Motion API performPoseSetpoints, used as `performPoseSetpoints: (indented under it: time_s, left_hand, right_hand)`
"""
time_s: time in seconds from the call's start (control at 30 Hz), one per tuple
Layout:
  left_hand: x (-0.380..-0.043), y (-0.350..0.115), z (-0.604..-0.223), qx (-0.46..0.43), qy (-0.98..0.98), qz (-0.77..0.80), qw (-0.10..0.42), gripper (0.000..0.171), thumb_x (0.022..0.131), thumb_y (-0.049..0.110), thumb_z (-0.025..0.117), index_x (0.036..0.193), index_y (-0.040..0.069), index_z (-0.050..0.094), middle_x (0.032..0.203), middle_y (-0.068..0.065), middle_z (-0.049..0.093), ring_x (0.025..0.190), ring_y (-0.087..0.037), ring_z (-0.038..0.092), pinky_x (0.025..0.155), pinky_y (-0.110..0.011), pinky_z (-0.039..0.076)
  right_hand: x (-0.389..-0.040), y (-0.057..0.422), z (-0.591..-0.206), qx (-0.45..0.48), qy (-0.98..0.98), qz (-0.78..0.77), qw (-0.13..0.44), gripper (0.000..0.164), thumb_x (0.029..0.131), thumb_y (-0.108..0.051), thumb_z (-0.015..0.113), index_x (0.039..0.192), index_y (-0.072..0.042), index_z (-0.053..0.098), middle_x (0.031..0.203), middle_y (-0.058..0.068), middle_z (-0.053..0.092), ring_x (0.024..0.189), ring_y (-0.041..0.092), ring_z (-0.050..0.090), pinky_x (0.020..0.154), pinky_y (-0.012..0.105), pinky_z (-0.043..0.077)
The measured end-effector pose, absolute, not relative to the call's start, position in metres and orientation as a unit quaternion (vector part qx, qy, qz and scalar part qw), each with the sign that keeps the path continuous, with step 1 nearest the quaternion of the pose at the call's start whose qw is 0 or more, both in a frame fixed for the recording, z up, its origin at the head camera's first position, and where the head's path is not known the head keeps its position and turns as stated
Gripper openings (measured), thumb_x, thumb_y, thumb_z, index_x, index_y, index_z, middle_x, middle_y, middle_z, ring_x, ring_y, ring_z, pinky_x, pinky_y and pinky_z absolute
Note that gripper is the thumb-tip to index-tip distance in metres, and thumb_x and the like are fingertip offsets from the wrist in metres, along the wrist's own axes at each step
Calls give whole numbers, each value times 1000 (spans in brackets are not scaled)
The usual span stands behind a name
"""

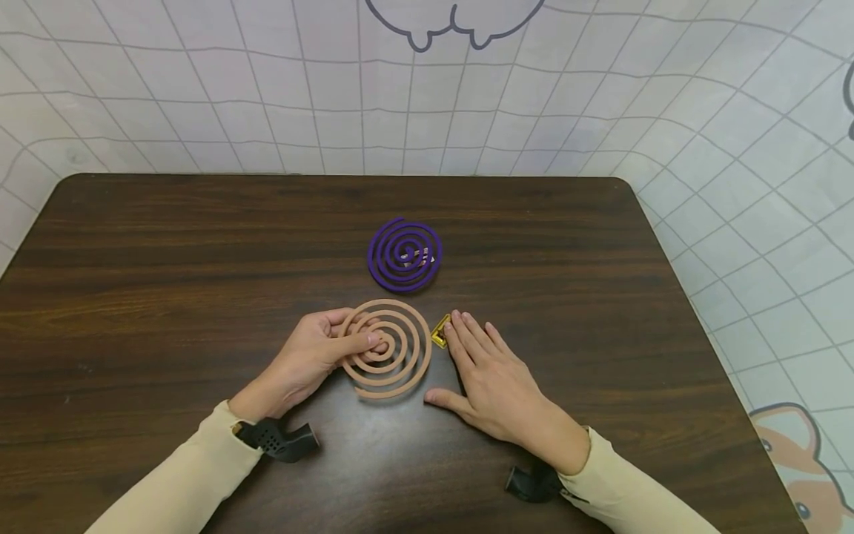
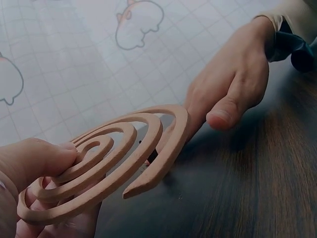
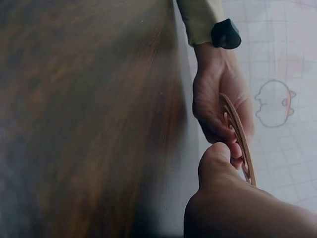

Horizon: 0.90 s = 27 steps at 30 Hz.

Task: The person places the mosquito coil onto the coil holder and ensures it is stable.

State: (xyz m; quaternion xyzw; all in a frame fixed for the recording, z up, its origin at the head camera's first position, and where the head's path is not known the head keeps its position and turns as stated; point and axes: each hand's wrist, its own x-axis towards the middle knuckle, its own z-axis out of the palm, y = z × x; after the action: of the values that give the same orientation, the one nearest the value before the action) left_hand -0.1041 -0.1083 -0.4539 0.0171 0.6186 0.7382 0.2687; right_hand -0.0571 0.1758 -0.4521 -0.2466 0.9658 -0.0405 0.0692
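A tan mosquito coil is held in my left hand, thumb on top near its centre and fingers underneath. In the left wrist view the coil appears tilted and raised off the table. My right hand is palm down with its fingers straight and thumb spread. Its fingertips are at the edge of a small yellow rectangular piece, partly covering it; whether they press on it I cannot tell. Farther back, a purple mosquito coil lies on the table, with a small pale piece showing through its rings.
The dark wood-grain table has rounded far corners. Behind it and on the right hangs a white grid-patterned sheet with cartoon animals. A black wrist camera sits on the left wrist, and another is on the right.
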Motion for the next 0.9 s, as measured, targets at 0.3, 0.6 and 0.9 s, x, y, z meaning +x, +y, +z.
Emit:
performPoseSetpoints:
  time_s: [0.3,0.6,0.9]
  left_hand:
    - [-102,-108,-450,17,610,744,272,47,96,16,76,131,-9,56,99,-2,79,90,-8,75,77,-22,63]
    - [-103,-107,-451,15,607,746,276,48,96,15,75,132,-10,54,100,-1,79,91,-8,75,77,-22,63]
    - [-103,-104,-449,13,601,747,283,52,97,14,74,137,-11,52,102,-3,79,94,-9,76,81,-23,63]
  right_hand:
    - [-59,180,-448,-250,965,-38,62,98,98,-77,39,164,-7,22,175,12,15,163,26,16,133,55,20]
    - [-58,181,-447,-261,963,-37,62,93,99,-74,42,164,-10,25,173,10,22,162,27,21,132,54,21]
    - [-55,175,-446,-248,967,-17,46,97,96,-78,42,162,-7,31,171,10,28,161,25,26,133,47,25]
